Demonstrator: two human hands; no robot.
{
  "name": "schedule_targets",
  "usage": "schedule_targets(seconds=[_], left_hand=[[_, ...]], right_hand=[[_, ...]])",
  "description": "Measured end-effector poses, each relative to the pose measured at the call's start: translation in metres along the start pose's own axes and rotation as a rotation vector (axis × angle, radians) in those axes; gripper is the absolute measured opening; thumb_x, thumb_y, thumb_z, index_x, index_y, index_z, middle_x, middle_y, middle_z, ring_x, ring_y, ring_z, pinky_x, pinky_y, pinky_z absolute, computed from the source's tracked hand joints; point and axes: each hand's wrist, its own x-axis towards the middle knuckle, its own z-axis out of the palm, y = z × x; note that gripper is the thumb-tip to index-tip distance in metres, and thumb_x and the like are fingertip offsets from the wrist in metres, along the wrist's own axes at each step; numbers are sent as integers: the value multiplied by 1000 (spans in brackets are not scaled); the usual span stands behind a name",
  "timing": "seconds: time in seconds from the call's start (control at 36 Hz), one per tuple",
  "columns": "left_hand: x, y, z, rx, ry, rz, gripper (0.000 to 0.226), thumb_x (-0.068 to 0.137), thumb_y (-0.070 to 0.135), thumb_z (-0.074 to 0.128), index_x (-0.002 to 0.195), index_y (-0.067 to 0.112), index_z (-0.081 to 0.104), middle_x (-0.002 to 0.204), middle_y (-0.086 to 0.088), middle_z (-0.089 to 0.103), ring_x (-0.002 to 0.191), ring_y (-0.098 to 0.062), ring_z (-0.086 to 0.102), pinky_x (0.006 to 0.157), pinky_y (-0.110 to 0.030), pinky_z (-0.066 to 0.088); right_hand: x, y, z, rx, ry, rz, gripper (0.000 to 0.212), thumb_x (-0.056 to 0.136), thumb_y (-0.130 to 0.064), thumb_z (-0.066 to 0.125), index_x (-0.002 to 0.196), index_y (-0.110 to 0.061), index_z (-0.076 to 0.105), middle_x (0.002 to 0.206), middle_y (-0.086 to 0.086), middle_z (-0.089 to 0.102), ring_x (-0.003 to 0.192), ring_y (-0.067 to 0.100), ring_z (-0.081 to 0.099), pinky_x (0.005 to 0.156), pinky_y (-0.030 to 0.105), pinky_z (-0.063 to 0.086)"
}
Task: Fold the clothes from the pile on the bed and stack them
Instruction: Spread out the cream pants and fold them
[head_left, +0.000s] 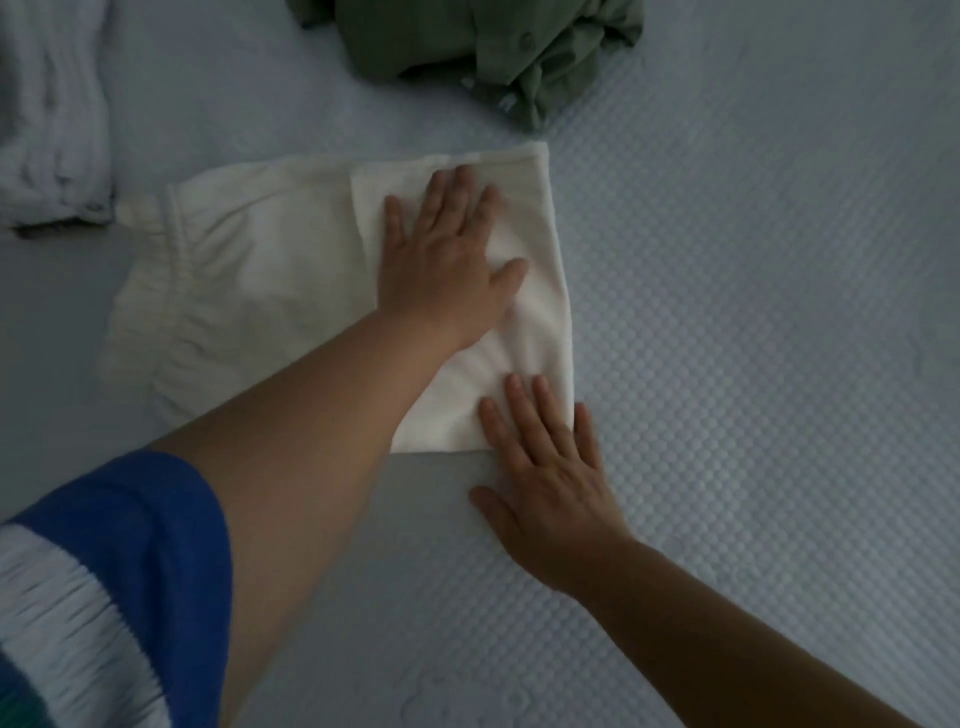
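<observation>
Bare bed (753, 312) lies open from one through five o'clock; green garment (467, 47) blocks twelve, white folded stack (52, 114) ten.

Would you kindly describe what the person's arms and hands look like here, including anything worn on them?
Both hands, the left hand and the right hand, are bare: no gloves, rings, watch or bracelets show. Both forearms are uncovered. The left arm emerges from a loose royal-blue sleeve with a white gathered, ribbed band beside it at the frame's edge. No sleeve shows on the right arm.
</observation>
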Motion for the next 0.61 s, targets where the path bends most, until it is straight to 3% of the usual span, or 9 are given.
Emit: schedule_targets(seconds=[0.11, 0.19, 0.25, 0.31, 0.36, 0.42, 0.47, 0.61], left_hand=[[-40, -14, -18, -69, 133, 115, 65, 90, 42, 44, 148, 20, 24, 157, -9, 11, 145, -24, 4, 113, -47, -4], [-66, -18, -30, -140, 275, 220, 59, 81, 31, 50, 137, 12, 46, 148, -15, 34, 140, -31, 24, 112, -49, 15], [-77, -22, -30, -149, 326, 179, 50, 74, 26, 57, 121, 11, 61, 133, -18, 53, 129, -36, 43, 102, -48, 33], [-86, -30, -25, -176, 291, 39, 45, 70, 25, 61, 112, 10, 66, 117, -17, 61, 112, -37, 55, 90, -45, 43], [-91, -38, -17, -172, 177, -55, 53, 76, 32, 58, 125, 11, 58, 126, -15, 56, 117, -34, 50, 93, -43, 39], [-94, -45, -4, -91, 82, -72, 64, 85, 43, 50, 142, 17, 37, 147, -7, 37, 136, -25, 31, 106, -42, 22], [-95, -52, 3, -31, 44, -44, 67, 89, 48, 41, 148, 21, 23, 155, 0, 21, 142, -18, 17, 111, -43, 9], [-93, -59, -1, -71, 30, -29, 66, 91, 41, 44, 148, 17, 21, 156, 0, 20, 143, -15, 15, 112, -40, 12]], right_hand=[[-1, -13, -14, 37, 41, 32, 67, 90, -58, 18, 141, -31, -17, 146, -10, -31, 137, 10, -32, 108, 38, -27], [4, -24, -14, -32, 17, -5, 68, 92, -55, 21, 139, -31, -23, 147, -8, -32, 135, 11, -35, 108, 39, -27], [8, -30, -12, -70, -9, 10, 75, 93, -51, 30, 137, -31, -26, 146, -6, -34, 133, 13, -38, 108, 40, -27], [10, -34, -11, -75, -10, 31, 77, 92, -51, 35, 138, -30, -24, 145, -6, -34, 132, 13, -40, 109, 41, -26], [11, -39, -12, -71, -3, 33, 77, 91, -52, 35, 139, -31, -22, 144, -7, -35, 131, 11, -40, 109, 40, -26], [13, -42, -11, -83, -14, 11, 76, 91, -55, 31, 138, -33, -25, 143, -7, -36, 131, 11, -40, 108, 39, -27], [18, -44, -9, -109, -36, -5, 75, 91, -57, 29, 138, -33, -26, 143, -7, -38, 131, 11, -40, 108, 39, -27], [26, -49, -7, -157, -60, 49, 74, 92, -57, 25, 143, -31, -21, 142, -5, -38, 128, 13, -43, 109, 41, -24]])
